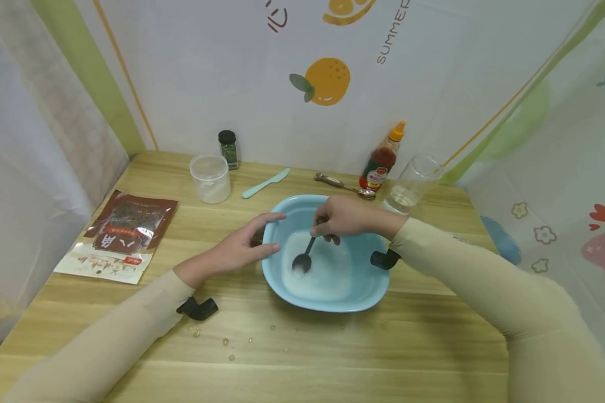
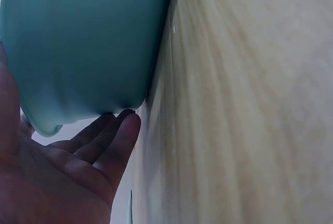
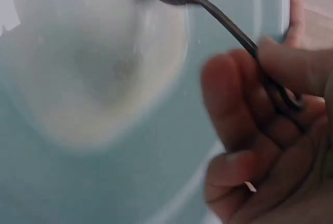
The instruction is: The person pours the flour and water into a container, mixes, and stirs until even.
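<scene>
A light-blue basin (image 1: 327,302) of cloudy whitish liquid (image 1: 322,280) sits on the table. My left hand (image 1: 242,243) rests on its left side with fingers spread. Thumb and index finger lie over the rim; in the left wrist view, the other fingers (image 2: 117,146) touch the outer wall (image 2: 88,52). Over the basin, my right hand (image 1: 340,217) pinches the handle of a dark spoon (image 1: 302,262) between thumb and fingers. The spoon slants down, its bowl at the liquid with a little white stuff by its tip. The right wrist view shows the spoon (image 3: 226,21) from above.
Behind the basin are a lidded tub (image 1: 210,180), a spice jar (image 1: 228,150), a mint knife (image 1: 265,183), a metal spoon (image 1: 345,186), a ketchup bottle (image 1: 380,159) and a tilted-looking glass (image 1: 410,184). At left lies a brown-and-white packet (image 1: 121,235). Droplets (image 1: 226,341) dot the front.
</scene>
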{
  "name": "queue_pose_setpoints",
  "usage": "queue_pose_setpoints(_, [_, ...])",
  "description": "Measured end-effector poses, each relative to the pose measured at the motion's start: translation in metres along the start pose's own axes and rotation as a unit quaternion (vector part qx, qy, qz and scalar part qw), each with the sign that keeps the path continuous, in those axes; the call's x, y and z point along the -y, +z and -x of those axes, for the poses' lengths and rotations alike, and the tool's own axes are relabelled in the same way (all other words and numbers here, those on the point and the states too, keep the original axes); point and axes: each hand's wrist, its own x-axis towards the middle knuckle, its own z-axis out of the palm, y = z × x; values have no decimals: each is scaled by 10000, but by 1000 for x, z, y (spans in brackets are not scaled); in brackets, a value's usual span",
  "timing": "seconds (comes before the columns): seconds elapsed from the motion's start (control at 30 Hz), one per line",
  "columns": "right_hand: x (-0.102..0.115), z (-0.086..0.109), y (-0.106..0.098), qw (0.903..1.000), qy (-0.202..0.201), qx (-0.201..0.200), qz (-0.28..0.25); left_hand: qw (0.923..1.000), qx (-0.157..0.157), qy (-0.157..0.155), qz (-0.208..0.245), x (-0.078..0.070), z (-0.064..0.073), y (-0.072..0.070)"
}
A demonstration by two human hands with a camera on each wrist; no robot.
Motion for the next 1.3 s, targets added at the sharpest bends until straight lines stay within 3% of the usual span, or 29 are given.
queue_pose_setpoints(0.23, [6,11,-10,9982,128,361,456,9999,-14,92,-58,-2,-1,1])
queue_pose_setpoints(0.4, [17,1,2,9936,-399,997,349,10000,-1,82,55,-1,0,1])
queue_pose_setpoints(0.5, [20,-6,6,9964,-421,659,312,9999,-7,56,90,-1,0,2])
queue_pose_setpoints(0.63, [18,-7,3,9987,124,-266,428,9999,8,72,105,-1,-1,2])
queue_pose_setpoints(0.7, [16,-4,0,9969,322,-496,527,9999,23,84,105,-1,-1,2])
queue_pose_setpoints(0.8, [17,0,0,9979,237,-247,554,9999,43,64,138,-2,-1,1])
queue_pose_setpoints(0.9, [21,-2,7,9986,-274,255,377,9999,9,3,134,-2,0,1])
queue_pose_setpoints(0.97, [23,-6,12,9979,-495,320,273,9999,-18,-22,119,-1,1,2])
queue_pose_setpoints(1.03, [24,-9,13,9989,-399,30,233,10000,-18,-31,88,0,2,2])
queue_pose_setpoints(1.1, [21,-11,12,9978,-78,-532,392,10000,-10,-20,58,1,2,3])
queue_pose_setpoints(1.2, [14,-9,5,9859,549,-1360,801,10000,-14,-27,37,2,0,3])
queue_pose_setpoints(1.3, [7,-3,-3,9737,879,-1719,1211,10000,-26,-27,57,1,-1,2])
